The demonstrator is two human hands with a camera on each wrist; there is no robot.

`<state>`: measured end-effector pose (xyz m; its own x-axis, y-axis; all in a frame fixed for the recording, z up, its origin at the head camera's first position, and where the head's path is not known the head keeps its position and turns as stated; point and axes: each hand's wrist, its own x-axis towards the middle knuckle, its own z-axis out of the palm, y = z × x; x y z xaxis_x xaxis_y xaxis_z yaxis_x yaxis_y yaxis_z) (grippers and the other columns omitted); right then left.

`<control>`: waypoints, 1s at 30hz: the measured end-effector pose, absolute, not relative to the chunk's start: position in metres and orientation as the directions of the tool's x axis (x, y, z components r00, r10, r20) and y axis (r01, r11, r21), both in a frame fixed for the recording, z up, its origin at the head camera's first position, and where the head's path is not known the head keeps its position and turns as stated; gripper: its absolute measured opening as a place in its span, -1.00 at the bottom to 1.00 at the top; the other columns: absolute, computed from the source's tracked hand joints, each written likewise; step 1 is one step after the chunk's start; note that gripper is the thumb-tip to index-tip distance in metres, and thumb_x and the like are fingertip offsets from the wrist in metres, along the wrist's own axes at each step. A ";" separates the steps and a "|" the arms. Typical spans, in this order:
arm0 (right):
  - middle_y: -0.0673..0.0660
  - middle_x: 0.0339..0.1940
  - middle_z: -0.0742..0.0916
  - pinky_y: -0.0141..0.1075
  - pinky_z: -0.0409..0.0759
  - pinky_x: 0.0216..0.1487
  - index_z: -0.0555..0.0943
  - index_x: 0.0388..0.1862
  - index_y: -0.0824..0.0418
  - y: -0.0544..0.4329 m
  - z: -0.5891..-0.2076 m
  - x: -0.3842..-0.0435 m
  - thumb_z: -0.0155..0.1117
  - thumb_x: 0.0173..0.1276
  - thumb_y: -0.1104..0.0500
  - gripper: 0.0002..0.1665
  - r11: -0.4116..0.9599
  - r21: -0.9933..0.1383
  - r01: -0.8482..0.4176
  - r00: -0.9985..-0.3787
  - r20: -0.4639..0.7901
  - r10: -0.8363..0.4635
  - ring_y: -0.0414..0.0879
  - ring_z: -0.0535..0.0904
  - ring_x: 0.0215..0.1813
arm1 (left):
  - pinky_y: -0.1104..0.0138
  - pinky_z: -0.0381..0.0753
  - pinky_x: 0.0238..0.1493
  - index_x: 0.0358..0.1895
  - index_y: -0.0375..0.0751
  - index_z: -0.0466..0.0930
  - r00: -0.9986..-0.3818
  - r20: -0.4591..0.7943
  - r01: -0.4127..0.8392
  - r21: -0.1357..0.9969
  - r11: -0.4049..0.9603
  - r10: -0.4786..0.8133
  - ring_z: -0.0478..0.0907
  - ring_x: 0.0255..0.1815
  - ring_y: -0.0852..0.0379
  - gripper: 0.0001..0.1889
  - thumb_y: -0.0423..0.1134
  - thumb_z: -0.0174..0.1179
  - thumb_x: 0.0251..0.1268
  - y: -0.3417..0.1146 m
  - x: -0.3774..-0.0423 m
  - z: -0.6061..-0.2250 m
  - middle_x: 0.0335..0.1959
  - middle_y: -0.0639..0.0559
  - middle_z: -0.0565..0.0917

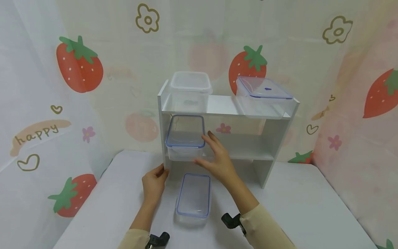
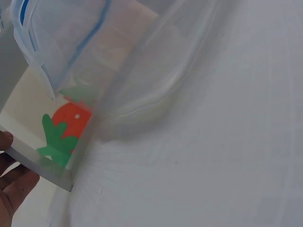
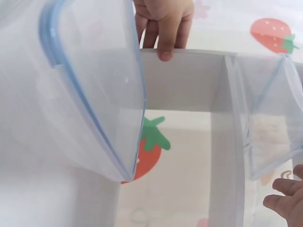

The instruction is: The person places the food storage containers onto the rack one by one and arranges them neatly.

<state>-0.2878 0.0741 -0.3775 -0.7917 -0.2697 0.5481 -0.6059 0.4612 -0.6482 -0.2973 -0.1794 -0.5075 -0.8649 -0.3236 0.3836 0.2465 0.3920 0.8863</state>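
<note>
My left hand (image 1: 154, 181) pinches the lower front edge of the left side panel of a white shelf (image 1: 248, 152). In the left wrist view the thumb and the fingers (image 2: 21, 187) lie on opposite faces of that panel. A clear lidded food container (image 1: 186, 152) with a blue-edged lid sits at the left of the middle shelf. Just right of it my right hand (image 1: 220, 164) is spread, thumb and fingers apart, with the fingertips close to the container's right side. Another food container (image 1: 193, 197) with a blue rim stands on the table in front, between the forearms.
On the top shelf a clear container (image 1: 190, 91) with a whitish lid stands left, and a wider blue-edged container (image 1: 264, 98) stands right. The white table (image 1: 311, 207) extends on both sides. A strawberry-print curtain (image 1: 130, 69) hangs behind.
</note>
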 end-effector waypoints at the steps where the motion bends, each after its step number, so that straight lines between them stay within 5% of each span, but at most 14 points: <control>1: 0.06 0.67 0.28 0.20 0.30 0.55 0.38 0.55 0.08 0.075 -0.379 -0.286 0.64 0.15 -0.05 0.02 0.458 -0.643 -0.614 -0.785 0.557 -0.270 0.10 0.17 0.65 | 0.19 0.77 -0.01 0.14 -0.36 0.68 -0.865 0.383 0.246 0.887 0.392 -0.324 0.75 0.04 -0.13 -0.64 -0.25 0.38 0.35 -0.179 -0.297 -0.507 0.03 -0.26 0.75; 21: 0.01 0.67 0.28 0.14 0.36 0.53 0.42 0.51 0.07 0.084 -0.400 -0.234 0.67 0.10 -0.06 0.01 0.485 -0.575 -0.659 -0.739 0.617 -0.272 0.03 0.19 0.65 | 0.20 0.77 -0.02 0.14 -0.35 0.68 -0.863 0.386 0.233 0.877 0.420 -0.326 0.76 0.03 -0.12 -0.64 -0.25 0.39 0.35 -0.179 -0.297 -0.506 0.04 -0.26 0.75; 30: 0.00 0.67 0.27 0.15 0.33 0.54 0.40 0.53 0.00 0.087 -0.417 -0.214 0.66 0.09 -0.11 0.04 0.462 -0.621 -0.633 -0.767 0.583 -0.268 0.02 0.21 0.64 | 0.19 0.78 -0.04 0.14 -0.35 0.67 -0.864 0.383 0.226 0.874 0.430 -0.326 0.77 0.01 -0.13 -0.63 -0.25 0.39 0.35 -0.179 -0.298 -0.507 0.02 -0.26 0.75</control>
